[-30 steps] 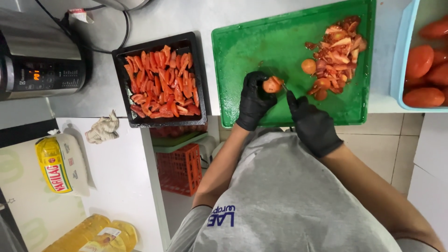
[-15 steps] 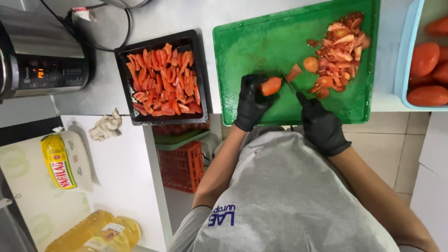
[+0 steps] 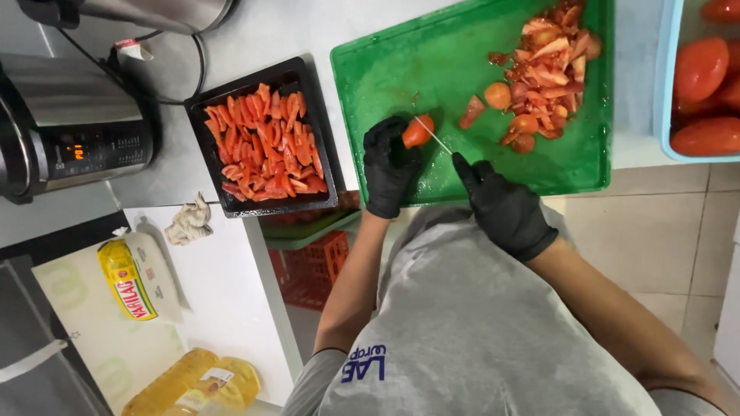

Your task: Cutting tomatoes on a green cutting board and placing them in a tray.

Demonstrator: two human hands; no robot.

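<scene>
Pale grey bench [image 3: 254,38] fills the far part of the view, with beige floor tiles showing at the near right. On the bench lies a green cutting board [image 3: 432,69], and the person in a grey shirt leans over its near edge. Both hands wear black gloves. The left hand [image 3: 388,166] is closed around a tomato piece [image 3: 417,131], pinning it to the board near the board's near left corner. The right hand [image 3: 501,204] is gripped around a small knife [image 3: 439,141], whose thin blade touches the right side of that tomato piece; the handle is hidden inside the glove. The two hands sit just beside each other.

Farther and to the right on the board is a heap of cut tomato [image 3: 547,62], with a few loose chunks between it and the hands. Left of the board, just beside it, a black tray [image 3: 308,85] is filled with red tomato strips [image 3: 262,146]. At the far right edge, a light blue tub [image 3: 669,92] holds whole tomatoes [image 3: 701,69].

At the far left stands a silver cooker with a lit display [image 3: 69,127]. Near it, on a lower white surface, lie a crumpled cloth [image 3: 189,222], a yellow packet [image 3: 127,279] and bottles of yellow oil [image 3: 193,381]. A red crate [image 3: 312,266] sits under the bench.
</scene>
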